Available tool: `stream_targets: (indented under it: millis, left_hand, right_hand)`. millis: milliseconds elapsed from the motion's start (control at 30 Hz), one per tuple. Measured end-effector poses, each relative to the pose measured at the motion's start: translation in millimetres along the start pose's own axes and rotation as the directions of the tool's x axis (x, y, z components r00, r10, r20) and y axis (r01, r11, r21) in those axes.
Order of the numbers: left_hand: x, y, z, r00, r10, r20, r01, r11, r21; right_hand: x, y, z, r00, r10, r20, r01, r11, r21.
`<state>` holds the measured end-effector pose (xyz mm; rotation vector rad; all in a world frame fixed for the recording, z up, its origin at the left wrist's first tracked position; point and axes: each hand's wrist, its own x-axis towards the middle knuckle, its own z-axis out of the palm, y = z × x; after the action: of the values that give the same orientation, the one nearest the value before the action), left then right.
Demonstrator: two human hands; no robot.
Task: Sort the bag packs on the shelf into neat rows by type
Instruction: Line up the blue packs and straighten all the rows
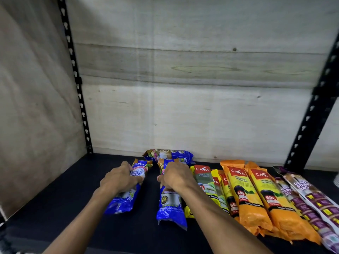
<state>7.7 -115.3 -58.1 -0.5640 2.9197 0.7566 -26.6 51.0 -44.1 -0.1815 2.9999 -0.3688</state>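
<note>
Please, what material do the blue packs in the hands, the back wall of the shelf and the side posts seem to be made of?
The blue packs look like thin glossy plastic film: they crinkle and catch the light. The back wall seems to be unpainted plywood or board, matt, with grain lines and knots. The side posts look like black painted metal, probably steel, punched with keyhole slots.

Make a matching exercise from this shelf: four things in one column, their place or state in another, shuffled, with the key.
Things
1. left hand
2. sideways blue pack
3. orange packs
4. purple drawstring packs

Places or states
A. farthest right on the shelf
B. lies crosswise against the back wall
C. grips a blue pack
D. lie side by side, right of the yellow-green packs

Pairs: 1-C, 2-B, 3-D, 4-A
</note>
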Motion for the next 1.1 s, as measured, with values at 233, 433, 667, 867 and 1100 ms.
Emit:
stream_targets:
  millis: [233, 433, 667, 867, 1100]
  left_hand:
    - [-0.7, 16.5, 11.6, 0.999, -0.026, 0.023, 0.025, 0.999, 0.045]
    - [2.9, 16.0, 20.2, 0.998, -0.037, 0.043, 0.037, 0.999, 0.009]
    - [7.0, 1.2, 8.9, 0.975, -0.024, 0.223, 0.114, 0.910, -0.399]
    - [10.2, -10.6, 8.9, 0.960, -0.018, 0.278, 0.153, 0.868, -0.472]
    - [10.8, -7.7, 21.4, 0.957, 0.032, 0.288, 0.129, 0.844, -0.521]
  right_hand:
    - [6.3, 5.0, 5.4, 1.000, 0.007, 0.010, -0.007, 1.000, 0.029]
    - [9.7, 5.4, 9.1, 1.000, 0.012, 0.009, -0.012, 0.999, 0.040]
    - [-0.6, 8.2, -0.5, 0.997, -0.029, 0.065, 0.028, 0.999, 0.016]
    - [-3.7, 8.6, 1.0, 0.993, -0.038, 0.113, 0.040, 0.999, -0.015]
    - [-5.0, 5.4, 10.5, 0.998, -0.059, 0.037, 0.056, 0.996, 0.066]
